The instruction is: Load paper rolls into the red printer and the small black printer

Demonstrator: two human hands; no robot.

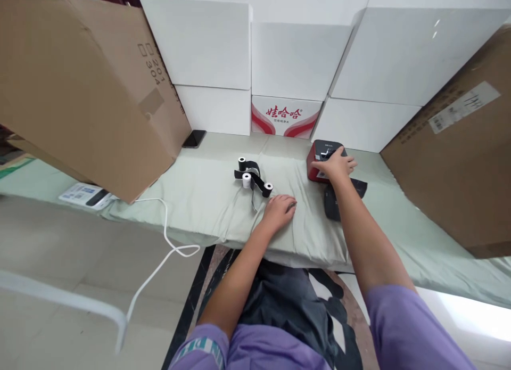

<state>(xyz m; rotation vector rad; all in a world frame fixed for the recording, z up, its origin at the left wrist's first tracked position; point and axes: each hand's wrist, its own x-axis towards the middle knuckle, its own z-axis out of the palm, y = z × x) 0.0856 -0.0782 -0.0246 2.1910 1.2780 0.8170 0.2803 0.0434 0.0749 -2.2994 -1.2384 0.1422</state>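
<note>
On the cloth-covered table, a small red and black box-shaped device (316, 169) stands at the right of centre. My right hand (336, 163) reaches over its top with the thumb toward its left side and the fingers toward the right, gripping it. Beside it, partly behind my right forearm, lies a dark pouch-like item (332, 204). My left hand (279, 210) rests on the cloth near the table's front edge, fingers lying loosely and holding nothing that shows. Just beyond it are several small rolls (246, 180), black and white, with loose black strips unwound among them.
Large brown cartons stand at the left (91, 93) and right (459, 146). White boxes (301, 61) form a wall at the back. A phone (194, 139) lies by the left carton. A white device (85, 195) sits at the left edge, near a white cable (165, 226) hanging down.
</note>
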